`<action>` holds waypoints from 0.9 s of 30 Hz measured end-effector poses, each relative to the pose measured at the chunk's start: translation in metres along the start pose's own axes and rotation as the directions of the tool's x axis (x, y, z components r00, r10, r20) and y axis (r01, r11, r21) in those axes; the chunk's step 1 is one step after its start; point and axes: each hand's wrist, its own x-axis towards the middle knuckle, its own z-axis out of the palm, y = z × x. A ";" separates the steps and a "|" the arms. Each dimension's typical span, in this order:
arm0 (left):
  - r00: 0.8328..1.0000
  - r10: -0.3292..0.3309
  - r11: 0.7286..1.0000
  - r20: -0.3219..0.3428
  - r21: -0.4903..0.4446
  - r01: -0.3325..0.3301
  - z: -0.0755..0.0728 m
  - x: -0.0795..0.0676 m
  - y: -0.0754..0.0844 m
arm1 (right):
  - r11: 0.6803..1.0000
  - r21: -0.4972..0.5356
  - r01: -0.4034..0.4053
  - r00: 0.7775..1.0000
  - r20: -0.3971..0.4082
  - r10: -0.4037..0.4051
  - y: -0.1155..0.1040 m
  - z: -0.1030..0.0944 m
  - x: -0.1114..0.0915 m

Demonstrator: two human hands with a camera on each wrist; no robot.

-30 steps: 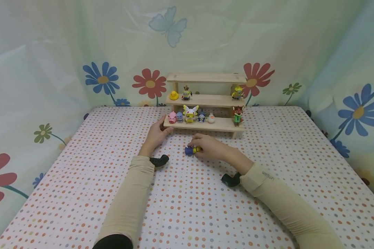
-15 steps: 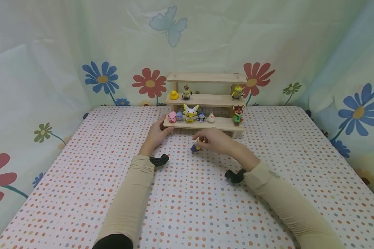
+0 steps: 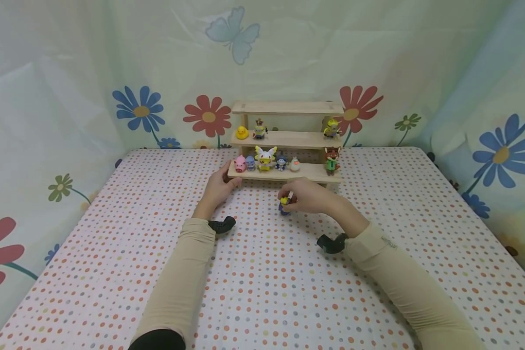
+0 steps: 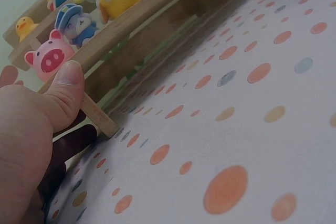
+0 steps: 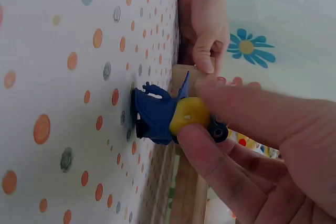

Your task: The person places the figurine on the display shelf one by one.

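In the right wrist view my right hand (image 5: 247,140) pinches a small toy figurine (image 5: 157,111) by its yellow head, between thumb and fingers. Its blue, caped body points down at the tablecloth. From the head view this right hand (image 3: 308,196) is just in front of a stepped wooden display shelf (image 3: 310,171). My left hand (image 3: 218,189) grips the left end of the lowest step, with the thumb (image 4: 67,80) on the board beside a pink pig figurine (image 4: 52,56). Its other fingers are mostly hidden behind the wood.
A fox figurine (image 3: 332,161) stands at the lowest step's right end; several small figurines line its left half. The middle step bears a yellow duck (image 3: 242,132), a crowned figurine (image 3: 260,130) and a helmeted yellow figurine (image 3: 331,129). A dotted cloth (image 3: 267,282) covers the table.
My right hand has moved slightly right and toward the shelf with the figurine, which has turned from lying sideways to upright. The left hand stays on the shelf end.
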 end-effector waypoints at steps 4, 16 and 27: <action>1.000 -0.005 1.000 0.001 -0.004 0.005 -0.001 0.000 0.001 | 1.000 -0.024 -0.002 1.000 0.021 0.002 0.001 -0.002 0.000; 1.000 -0.010 1.000 -0.001 -0.009 0.010 -0.001 -0.001 0.003 | 0.999 -0.041 0.028 0.998 -0.059 -0.030 0.002 0.001 0.003; 1.000 0.004 1.000 -0.008 0.006 -0.004 -0.001 -0.001 0.003 | 0.992 -0.088 0.085 0.995 -0.038 -0.088 0.005 -0.001 0.002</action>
